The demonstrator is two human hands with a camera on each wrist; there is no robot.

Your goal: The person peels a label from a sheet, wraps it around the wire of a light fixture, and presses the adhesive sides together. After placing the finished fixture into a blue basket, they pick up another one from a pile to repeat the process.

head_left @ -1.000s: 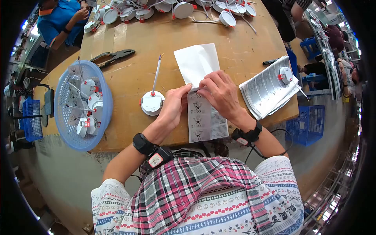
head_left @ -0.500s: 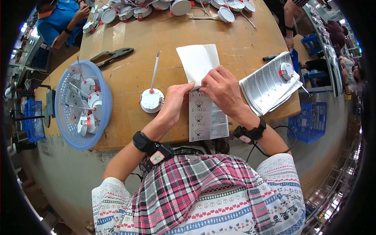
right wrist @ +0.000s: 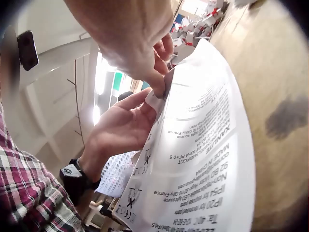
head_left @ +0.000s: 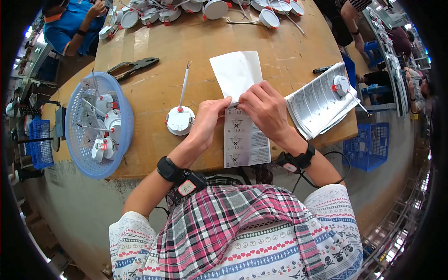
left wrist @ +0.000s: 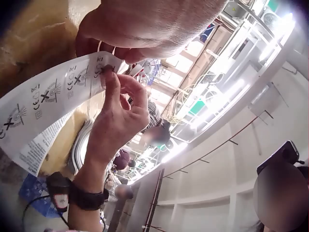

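Observation:
A printed paper sheet (head_left: 235, 140), its upper part blank white, is held between both hands above the table's near edge. The left hand (head_left: 207, 120) pinches its left edge at mid-height, thumb on top. Bent fingers of the right hand (head_left: 266, 109) pinch the sheet just to the right of that. Seen from the left wrist, a strip of crossed-out symbols (left wrist: 48, 96) curves down from the fingers. In the right wrist view the text side (right wrist: 203, 145) faces the camera. Left of the left hand lies a round white lamp (head_left: 180, 120), its wire pointing up.
A blue basket (head_left: 127, 135) with several lamps is at the left, pliers (head_left: 135, 67) behind it. At the right lies a stack of printed sheets (head_left: 317, 105) with a lamp (head_left: 341, 85) on top, a black pen (head_left: 322, 69) behind. Many lamps (head_left: 215, 9) cover the far end.
Over the last second the view has shifted slightly. The hands keep their pinch on the sheet, whose lower end has moved up a little. At the right, a bystander's arm has come into view.

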